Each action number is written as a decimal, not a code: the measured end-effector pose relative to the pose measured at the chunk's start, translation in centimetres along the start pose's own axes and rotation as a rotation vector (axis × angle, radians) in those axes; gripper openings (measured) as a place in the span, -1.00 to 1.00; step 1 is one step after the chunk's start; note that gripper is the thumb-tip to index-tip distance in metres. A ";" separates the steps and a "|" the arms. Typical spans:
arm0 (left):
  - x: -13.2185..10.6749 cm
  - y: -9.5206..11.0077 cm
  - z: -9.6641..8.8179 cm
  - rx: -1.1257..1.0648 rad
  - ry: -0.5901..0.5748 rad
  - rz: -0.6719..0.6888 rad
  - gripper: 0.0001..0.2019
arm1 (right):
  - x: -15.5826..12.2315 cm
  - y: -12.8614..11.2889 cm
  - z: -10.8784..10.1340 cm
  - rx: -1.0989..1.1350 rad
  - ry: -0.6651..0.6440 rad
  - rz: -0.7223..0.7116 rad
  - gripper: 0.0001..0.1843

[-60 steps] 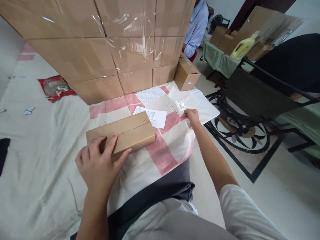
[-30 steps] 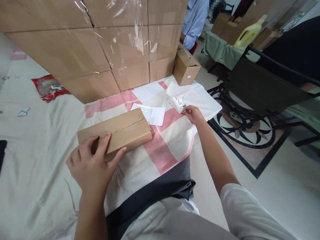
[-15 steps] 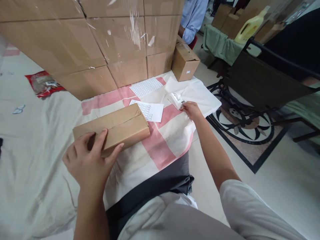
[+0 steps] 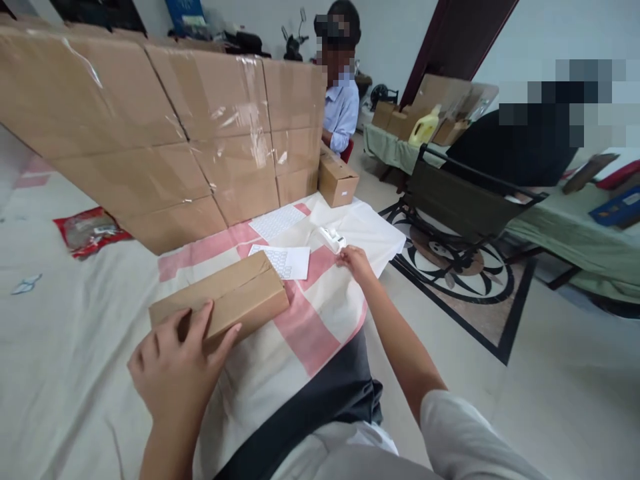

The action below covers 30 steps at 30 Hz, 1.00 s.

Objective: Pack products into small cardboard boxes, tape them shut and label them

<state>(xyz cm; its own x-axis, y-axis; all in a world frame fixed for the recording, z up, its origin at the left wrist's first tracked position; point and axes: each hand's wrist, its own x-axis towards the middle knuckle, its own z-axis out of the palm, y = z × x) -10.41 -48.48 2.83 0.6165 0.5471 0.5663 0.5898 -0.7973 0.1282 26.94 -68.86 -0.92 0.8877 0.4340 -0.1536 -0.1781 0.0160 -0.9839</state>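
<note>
A long, closed cardboard box [image 4: 225, 290] lies on the cloth-covered table. My left hand [image 4: 175, 360] grips its near left end, fingers across the top and thumb along the near side. To the right, my right hand [image 4: 355, 260] has its fingers pinched together at the near end of a small white tape dispenser [image 4: 329, 237]. Whatever lies between those fingertips is too small to make out. Partly behind the box is a white label sheet [image 4: 299, 262] with printed outlines. A second patterned sheet [image 4: 277, 222] lies farther back.
Taped cardboard boxes [image 4: 225, 157] form a wall along the table's back. A smaller carton [image 4: 339, 180] stands at the far right corner. A red-edged plastic packet [image 4: 90, 230] lies left. Beyond are a seated person [image 4: 341, 107] and a dark folding chair [image 4: 450, 190].
The view has tilted up, bringing more of the room and another person into sight. Both hands stay at the box and the dispenser.
</note>
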 end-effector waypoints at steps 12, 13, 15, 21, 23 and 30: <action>-3.7 3.6 -2.1 -0.665 -0.037 0.237 -0.69 | -18.7 1.5 9.2 -0.112 -0.904 -0.450 -0.66; -4.2 4.1 -2.3 -0.770 -0.125 0.234 -0.74 | -19.4 1.6 9.4 -0.141 -0.948 -0.519 -0.70; -5.0 4.8 -2.6 -0.907 -0.215 0.217 -0.89 | -20.3 1.7 9.6 -0.175 -0.963 -0.607 -0.74; -6.3 4.5 -3.1 -0.840 -0.090 0.276 -0.89 | -21.1 2.1 10.4 -0.357 -0.924 -0.502 -0.83; -6.8 3.7 -3.3 -0.683 0.039 0.352 -0.90 | -20.8 2.1 10.6 -0.569 -0.816 -0.433 -0.81; -6.8 -1.5 -7.3 -0.563 0.389 -0.205 -0.94 | -16.4 -1.6 8.5 -1.010 -0.218 -0.569 -0.73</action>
<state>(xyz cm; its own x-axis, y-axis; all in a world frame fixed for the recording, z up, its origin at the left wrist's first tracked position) -19.27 -52.86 4.74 0.2291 0.6534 0.7215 0.2504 -0.7558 0.6050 9.09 -68.33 3.92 0.6224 0.7407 0.2530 0.7235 -0.4211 -0.5470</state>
